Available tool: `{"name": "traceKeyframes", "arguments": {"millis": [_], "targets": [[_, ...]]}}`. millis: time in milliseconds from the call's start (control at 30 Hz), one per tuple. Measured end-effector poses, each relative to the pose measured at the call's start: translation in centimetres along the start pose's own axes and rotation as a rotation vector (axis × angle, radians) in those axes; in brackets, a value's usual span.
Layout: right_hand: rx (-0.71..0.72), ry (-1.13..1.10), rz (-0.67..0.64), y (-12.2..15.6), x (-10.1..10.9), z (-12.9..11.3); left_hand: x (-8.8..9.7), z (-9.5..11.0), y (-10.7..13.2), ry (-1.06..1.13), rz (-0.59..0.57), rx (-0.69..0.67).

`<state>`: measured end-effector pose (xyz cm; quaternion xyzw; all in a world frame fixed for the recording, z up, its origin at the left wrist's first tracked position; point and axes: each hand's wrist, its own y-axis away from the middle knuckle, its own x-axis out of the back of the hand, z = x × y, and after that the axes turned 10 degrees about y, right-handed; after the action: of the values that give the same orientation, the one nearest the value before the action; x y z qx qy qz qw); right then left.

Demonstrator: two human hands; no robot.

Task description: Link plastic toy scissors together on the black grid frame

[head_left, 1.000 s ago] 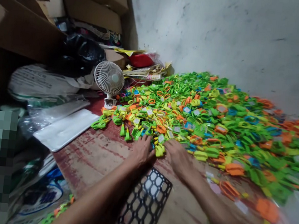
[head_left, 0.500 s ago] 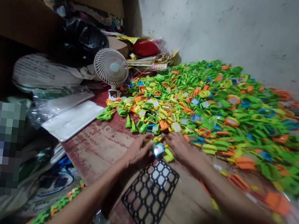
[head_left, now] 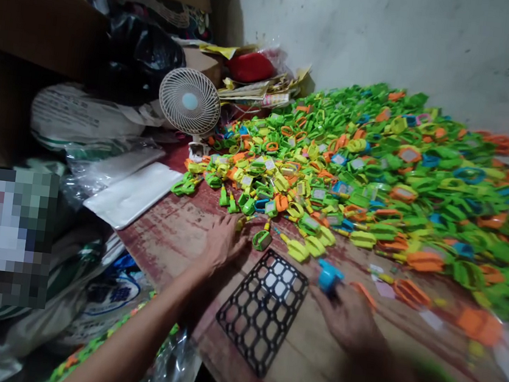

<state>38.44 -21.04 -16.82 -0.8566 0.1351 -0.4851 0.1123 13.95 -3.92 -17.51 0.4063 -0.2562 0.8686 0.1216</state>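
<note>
A blue plastic piece, like a toy watch (head_left: pixel 330 277), is gripped in the closed fingers of my right hand (head_left: pixel 345 315), to the right of a black plastic grid (head_left: pixel 263 314). My left hand (head_left: pixel 224 243) rests on the table beyond the grid's left side. Its fingers are curled, with a bit of yellow-green at the tips; what they hold is mostly hidden. Just right of that hand lies a green toy watch (head_left: pixel 262 240). Yellow toy watches (head_left: pixel 297 249) lie above the grid. Pale patches show through the grid's upper holes.
A large heap of green, orange, yellow and blue toy watches (head_left: pixel 377 162) covers the table's back and right. A small white fan (head_left: pixel 190 101) stands at the back left. A white plastic packet (head_left: pixel 134 196) lies on the left edge, beside bags and cardboard boxes (head_left: pixel 40 13).
My right hand has moved right and nearer, away from my left hand, carrying the blue toy watch. My left hand has shifted slightly left. Several yellow and green pieces now show between them.
</note>
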Motion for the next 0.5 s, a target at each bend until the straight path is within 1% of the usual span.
{"name": "traceKeyframes", "arguments": {"millis": [100, 200, 267, 367, 433, 500], "targets": [[-0.042, -0.040, -0.073, -0.4, -0.4, -1.0, -0.9, -0.9, -0.6, -0.042, 0.010, 0.052], [-0.021, 0.000, -0.124, -1.2, -0.7, -2.0, -0.8, -2.0, -0.6, -0.047, -0.009, 0.072], [-0.008, 0.021, -0.151, -0.9, -1.2, -2.4, 0.2, -2.9, 0.2, -0.049, -0.026, 0.073], [-0.069, 0.050, -0.184, 0.5, -2.1, -2.9, 2.4, -3.5, 2.1, -0.069, -0.013, 0.075], [-0.120, 0.047, -0.188, 1.0, -2.7, -3.1, 3.6, -3.0, 3.5, -0.086, 0.031, 0.062], [-0.133, 0.022, -0.152, 0.7, -3.2, -3.2, 4.0, -1.5, 4.7, -0.095, 0.081, 0.025]]}}
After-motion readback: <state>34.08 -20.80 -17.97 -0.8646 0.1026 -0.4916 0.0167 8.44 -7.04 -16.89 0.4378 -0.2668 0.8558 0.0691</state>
